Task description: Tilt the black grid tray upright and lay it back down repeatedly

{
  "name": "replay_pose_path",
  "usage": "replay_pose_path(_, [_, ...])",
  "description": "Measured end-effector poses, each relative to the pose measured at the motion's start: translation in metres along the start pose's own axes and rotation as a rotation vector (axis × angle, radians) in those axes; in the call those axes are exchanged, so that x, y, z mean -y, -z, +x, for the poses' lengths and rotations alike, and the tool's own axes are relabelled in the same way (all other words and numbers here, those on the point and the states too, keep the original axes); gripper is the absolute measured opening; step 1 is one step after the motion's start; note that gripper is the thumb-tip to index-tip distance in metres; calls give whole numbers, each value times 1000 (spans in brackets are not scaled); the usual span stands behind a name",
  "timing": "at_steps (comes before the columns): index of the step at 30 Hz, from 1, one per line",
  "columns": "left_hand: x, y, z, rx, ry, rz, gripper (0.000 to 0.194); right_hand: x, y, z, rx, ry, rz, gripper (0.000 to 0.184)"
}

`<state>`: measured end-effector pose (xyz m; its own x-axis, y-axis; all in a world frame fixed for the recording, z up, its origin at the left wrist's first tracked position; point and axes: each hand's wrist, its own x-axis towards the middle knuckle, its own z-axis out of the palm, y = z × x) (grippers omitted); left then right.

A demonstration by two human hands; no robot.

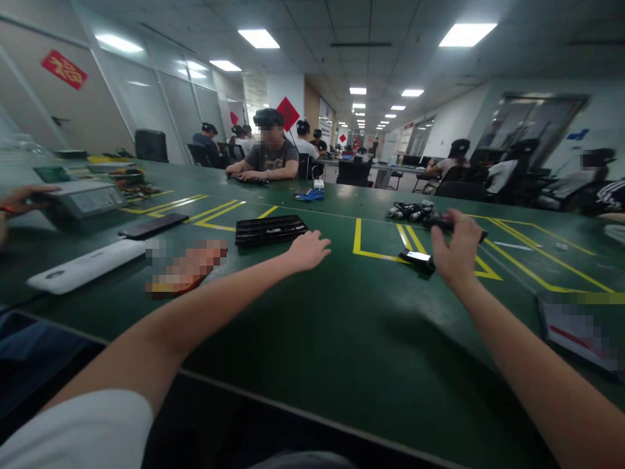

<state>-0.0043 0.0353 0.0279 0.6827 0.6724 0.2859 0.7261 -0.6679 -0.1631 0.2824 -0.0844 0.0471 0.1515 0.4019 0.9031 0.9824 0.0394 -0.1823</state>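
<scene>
My left hand has its fingers stretched out and holds nothing. It is at the right front corner of a black ribbed tray-like panel lying on the table; whether they touch I cannot tell. My right hand is curled around a dark rod-shaped object, whose ends show on both sides of the fingers; its exact kind is not clear. Below that hand, to its left, lies a small black piece with a white label. A bundle of black cables or connectors sits just behind.
On the green table with yellow tape lie a white power strip, a dark flat bar, a blurred orange item and a blue item. Another person's hand touches a grey box. A person sits opposite.
</scene>
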Motion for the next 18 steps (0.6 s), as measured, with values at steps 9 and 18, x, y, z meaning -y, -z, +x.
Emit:
replay_pose_path(9, [0, -25, -1, 72, -16, 13, 29, -54, -44, -53, 740, -179, -314, 50])
replay_pose_path(18, [49, -13, 17, -270, 824, -1279, 18, -47, -42, -50, 764, -169, -333, 45])
